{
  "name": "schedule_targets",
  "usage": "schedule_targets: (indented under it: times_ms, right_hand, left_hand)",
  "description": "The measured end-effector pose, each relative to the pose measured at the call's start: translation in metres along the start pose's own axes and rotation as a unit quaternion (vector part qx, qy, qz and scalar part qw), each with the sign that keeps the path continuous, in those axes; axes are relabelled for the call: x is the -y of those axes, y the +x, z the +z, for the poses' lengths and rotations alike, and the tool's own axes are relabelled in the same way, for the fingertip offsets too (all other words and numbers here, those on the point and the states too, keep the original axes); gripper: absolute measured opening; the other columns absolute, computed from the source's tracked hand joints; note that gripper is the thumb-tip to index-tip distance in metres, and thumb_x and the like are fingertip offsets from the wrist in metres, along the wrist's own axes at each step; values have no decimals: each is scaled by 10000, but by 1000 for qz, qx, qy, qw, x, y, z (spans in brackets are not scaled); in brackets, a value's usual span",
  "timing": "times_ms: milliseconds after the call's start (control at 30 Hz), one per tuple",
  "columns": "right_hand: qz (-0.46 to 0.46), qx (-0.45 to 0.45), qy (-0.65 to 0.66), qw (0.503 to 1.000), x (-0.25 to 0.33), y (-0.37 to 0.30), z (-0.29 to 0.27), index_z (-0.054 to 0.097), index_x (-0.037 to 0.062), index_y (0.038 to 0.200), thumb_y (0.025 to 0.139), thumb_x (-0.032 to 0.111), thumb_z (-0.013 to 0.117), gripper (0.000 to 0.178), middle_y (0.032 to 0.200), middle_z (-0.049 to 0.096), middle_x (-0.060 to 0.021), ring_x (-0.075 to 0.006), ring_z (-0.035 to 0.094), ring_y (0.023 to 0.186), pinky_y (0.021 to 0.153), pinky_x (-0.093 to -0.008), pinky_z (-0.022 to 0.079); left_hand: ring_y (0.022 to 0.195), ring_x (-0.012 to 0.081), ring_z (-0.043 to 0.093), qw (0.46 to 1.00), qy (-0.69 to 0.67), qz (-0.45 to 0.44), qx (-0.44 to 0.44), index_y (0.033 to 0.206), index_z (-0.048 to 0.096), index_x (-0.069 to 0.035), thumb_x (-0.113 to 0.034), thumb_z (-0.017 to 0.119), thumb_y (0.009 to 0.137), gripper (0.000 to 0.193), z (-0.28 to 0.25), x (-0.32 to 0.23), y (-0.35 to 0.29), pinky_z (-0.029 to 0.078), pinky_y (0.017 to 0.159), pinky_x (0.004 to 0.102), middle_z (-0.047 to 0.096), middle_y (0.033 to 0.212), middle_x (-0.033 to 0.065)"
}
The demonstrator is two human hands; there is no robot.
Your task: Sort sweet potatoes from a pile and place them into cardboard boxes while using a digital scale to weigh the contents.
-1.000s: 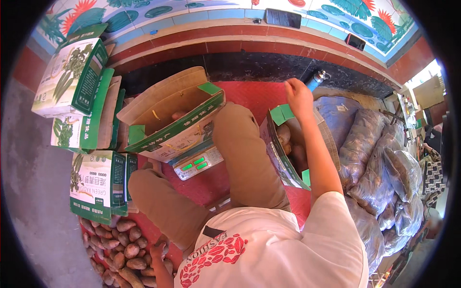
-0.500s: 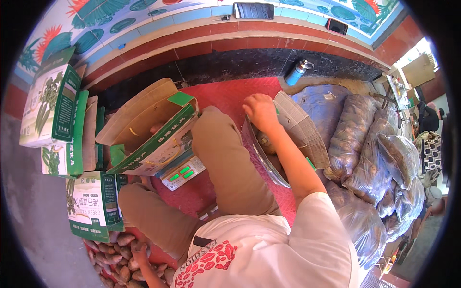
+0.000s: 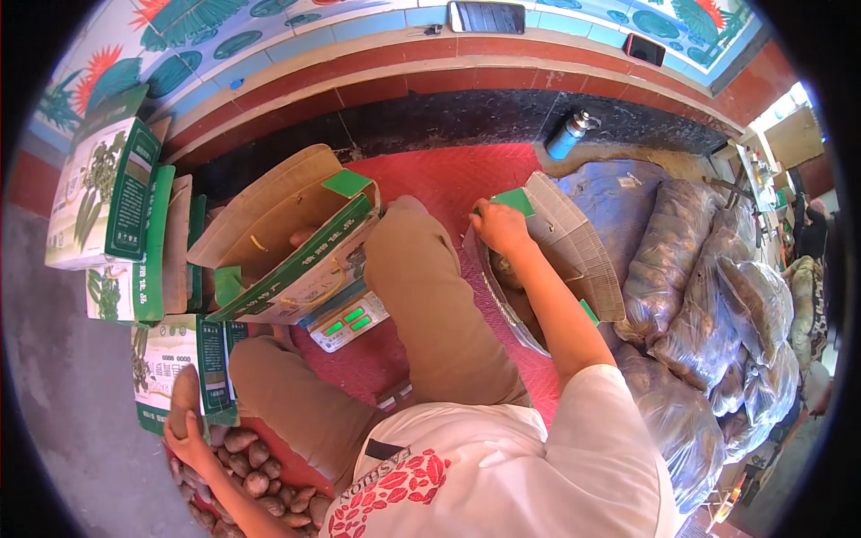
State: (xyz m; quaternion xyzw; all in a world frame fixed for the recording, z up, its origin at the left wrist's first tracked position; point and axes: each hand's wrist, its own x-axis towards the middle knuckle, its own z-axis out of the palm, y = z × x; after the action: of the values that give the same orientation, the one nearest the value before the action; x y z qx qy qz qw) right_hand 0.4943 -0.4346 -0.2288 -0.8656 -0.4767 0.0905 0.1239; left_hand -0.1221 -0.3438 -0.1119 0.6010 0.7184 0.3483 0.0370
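My left hand point(image 3: 186, 441) is closed round the lower end of a long brown sweet potato point(image 3: 185, 391), held upright above the pile at lower left. Below it lie several loose sweet potatoes point(image 3: 256, 484), reddish brown and partly hidden by my forearm. At centre right, my right hand point(image 3: 502, 226) has its fingers curled over the far-left rim of an open cardboard box point(image 3: 583, 242), beside its green flap. Some brown roots show inside this box, mostly behind my arm.
Another open carton point(image 3: 269, 202) rests on a digital scale point(image 3: 348, 323) left of my knee. Printed cartons point(image 3: 99, 197) are stacked at far left. Filled plastic sacks point(image 3: 673, 260) crowd the right, and a blue flask point(image 3: 569, 136) stands by the wall. Red matting point(image 3: 430, 166) covers the floor.
My left hand has come up and left out of the pile, bringing a sweet potato with it. The right hand stays at the box rim, its green flap now showing beside it.
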Motion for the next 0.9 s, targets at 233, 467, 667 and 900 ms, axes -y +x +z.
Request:
schedule_targets:
  times_ms: [233,467,667,900]
  right_hand:
    - [-20,-23,24,999,7,-14,-5,520,54,1090,806,280,577,368,892,632,-188,-342,609,860,735,-439,480]
    - [-55,-36,11,998,1,-23,-2,519,38,1082,807,264,588,363,894,629,-183,-338,608,846,721,-431,477]
    - [-28,22,5,999,5,-25,-10,520,23,1071,816,280,583,368,893,622,-192,-352,599,851,720,-432,475]
    - [-32,42,-22,998,5,-23,-13,531,22,1083,810,296,600,393,879,629,-178,-342,601,855,716,-429,477]
  left_hand:
    - [1019,200,493,985,-153,58,57,1165,498,2,-122,705,703,521,15,-113,24,383,907,311,525,1117,117]
    - [1004,259,522,967,-157,159,123,1107,534,-48,-167,726,665,496,81,-185,31,400,890,326,539,1083,131]
    - [957,300,540,943,3,303,136,1078,540,-77,-157,741,620,507,119,-212,27,437,826,359,545,1013,123]
    - [933,320,559,924,94,321,185,1079,542,-91,-178,756,613,520,158,-205,40,464,782,399,544,1029,123]
